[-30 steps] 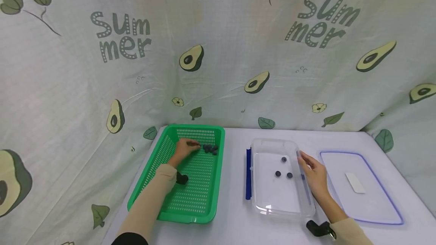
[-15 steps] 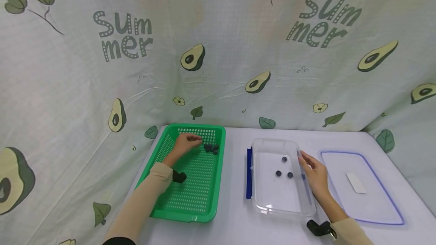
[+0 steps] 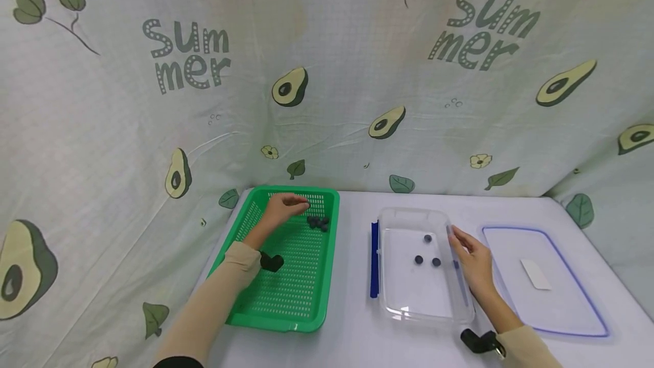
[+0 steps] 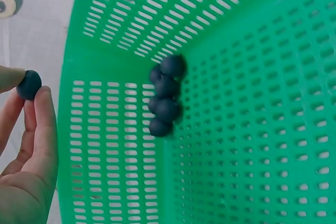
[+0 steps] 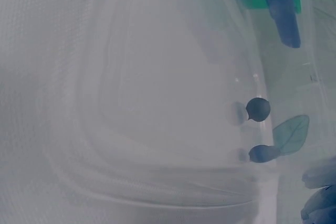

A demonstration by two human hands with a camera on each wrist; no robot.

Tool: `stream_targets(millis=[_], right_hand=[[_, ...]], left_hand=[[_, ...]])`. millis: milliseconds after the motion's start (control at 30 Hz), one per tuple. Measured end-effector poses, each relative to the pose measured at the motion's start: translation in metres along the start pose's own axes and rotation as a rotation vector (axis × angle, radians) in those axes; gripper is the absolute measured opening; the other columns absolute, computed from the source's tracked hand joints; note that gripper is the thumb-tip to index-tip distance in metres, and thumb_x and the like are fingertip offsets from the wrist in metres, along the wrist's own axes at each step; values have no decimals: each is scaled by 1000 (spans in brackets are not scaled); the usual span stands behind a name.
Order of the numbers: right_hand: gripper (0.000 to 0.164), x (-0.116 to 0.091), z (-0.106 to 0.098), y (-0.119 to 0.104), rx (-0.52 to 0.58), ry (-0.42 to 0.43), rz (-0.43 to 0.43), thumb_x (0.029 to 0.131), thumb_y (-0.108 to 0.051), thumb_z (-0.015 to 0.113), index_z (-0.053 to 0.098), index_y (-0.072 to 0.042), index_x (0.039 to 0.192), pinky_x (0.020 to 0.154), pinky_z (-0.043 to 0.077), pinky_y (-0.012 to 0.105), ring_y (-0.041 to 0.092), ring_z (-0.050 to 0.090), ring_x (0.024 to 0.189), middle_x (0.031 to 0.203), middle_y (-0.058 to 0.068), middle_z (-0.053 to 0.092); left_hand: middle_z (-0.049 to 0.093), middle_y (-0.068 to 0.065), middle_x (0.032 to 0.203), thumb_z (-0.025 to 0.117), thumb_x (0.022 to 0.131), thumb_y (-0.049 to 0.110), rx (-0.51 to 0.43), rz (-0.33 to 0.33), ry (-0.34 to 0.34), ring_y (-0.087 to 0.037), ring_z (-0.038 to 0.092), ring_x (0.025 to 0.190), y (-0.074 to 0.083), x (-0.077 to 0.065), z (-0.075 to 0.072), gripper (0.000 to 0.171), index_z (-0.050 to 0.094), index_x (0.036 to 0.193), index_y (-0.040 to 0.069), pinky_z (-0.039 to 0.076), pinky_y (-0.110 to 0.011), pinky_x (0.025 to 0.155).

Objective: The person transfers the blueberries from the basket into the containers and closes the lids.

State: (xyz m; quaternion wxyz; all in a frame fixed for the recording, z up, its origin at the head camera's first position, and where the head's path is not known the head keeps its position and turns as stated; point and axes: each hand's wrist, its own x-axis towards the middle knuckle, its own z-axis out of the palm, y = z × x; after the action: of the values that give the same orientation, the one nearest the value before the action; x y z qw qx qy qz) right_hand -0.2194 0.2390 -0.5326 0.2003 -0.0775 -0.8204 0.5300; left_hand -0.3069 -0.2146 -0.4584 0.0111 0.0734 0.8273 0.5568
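My left hand [image 3: 283, 209] is over the far end of the green perforated basket [image 3: 327, 288]. Between its thumb and fingertips it pinches one dark blueberry [image 4: 29, 85], held up beyond the basket's rim in the left wrist view. Several more blueberries [image 4: 167, 98] are clustered in a corner of the basket. On the right, my right hand [image 3: 474, 260] grips the right side wall of a clear plastic container [image 3: 409, 317]. Three blueberries [image 3: 419, 259] lie apart on its floor. Its fingers [image 5: 320, 203] show at the edge of the right wrist view.
A blue latch flap [image 3: 375, 260] sticks out along the container's left side. To the right lies a clear lid with a blue edge [image 3: 572, 274], and a white rectangle [image 3: 535, 274] shows on it. Behind the white table [image 3: 352, 243] hangs a printed curtain [image 3: 327, 158].
My left hand has lifted from inside the basket, away from the clustered blueberries, moving up and slightly right. The right hand and the container stay in place.
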Motion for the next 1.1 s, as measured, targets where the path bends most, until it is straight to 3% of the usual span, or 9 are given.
stream_targets(millis=[100, 300, 400, 667, 867, 1100], right_hand=[[39, 0, 0, 0, -1, 5, 8, 98, -23, 67, 66, -1, 129, 85, 37, 2, -18, 51, 93, 125, 18, 65], [40, 0, -1, 1, -8, 2, 26, 98, -25, 67, 65, -2, 130, 85, 37, 2, -18, 50, 94, 125, 17, 65], [40, -1, -1, 1, -8, 1, 28, 99, -26, 66, 65, -2, 131, 85, 37, 2, -17, 50, 94, 126, 19, 64], [39, -2, 0, 2, 1, -2, 26, 98, -24, 67, 66, -2, 130, 85, 36, 2, -18, 51, 92, 124, 19, 66], [40, -2, 0, 3, -8, -2, 26, 98, -26, 67, 66, -4, 131, 86, 36, 3, -17, 51, 93, 124, 17, 66], [41, 0, -2, 0, -18, -6, 25, 99, -28, 66, 65, -4, 132, 88, 35, 5, -17, 50, 94, 125, 16, 66]], left_hand=[[72, -16, 110, 76, 91, 17, -23, 16, -17, -29, 68, 102, 4, 0, 2, 33, 72, 115, -4, 56, -45, 88], [74, -7, 106, 78, 89, 21, -23, -1, -17, -21, 69, 100, 10, 3, 13, 27, 76, 111, 4, 56, -38, 87], [74, -8, 105, 77, 90, 18, -73, 5, -44, -25, 70, 99, 14, 4, 20, 26, 75, 110, 3, 55, -44, 90], [74, -6, 107, 75, 92, 20, -56, 49, -96, -21, 68, 100, 25, 6, 41, 25, 76, 111, 5, 54, -46, 90], [74, -7, 106, 76, 91, 20, -122, 39, -128, -20, 69, 99, 34, 9, 56, 26, 75, 111, 4, 51, -55, 93], [74, -11, 105, 76, 90, 11, -207, 45, -166, -21, 71, 95, 41, 15, 71, 25, 73, 111, -1, 55, -45, 91]])
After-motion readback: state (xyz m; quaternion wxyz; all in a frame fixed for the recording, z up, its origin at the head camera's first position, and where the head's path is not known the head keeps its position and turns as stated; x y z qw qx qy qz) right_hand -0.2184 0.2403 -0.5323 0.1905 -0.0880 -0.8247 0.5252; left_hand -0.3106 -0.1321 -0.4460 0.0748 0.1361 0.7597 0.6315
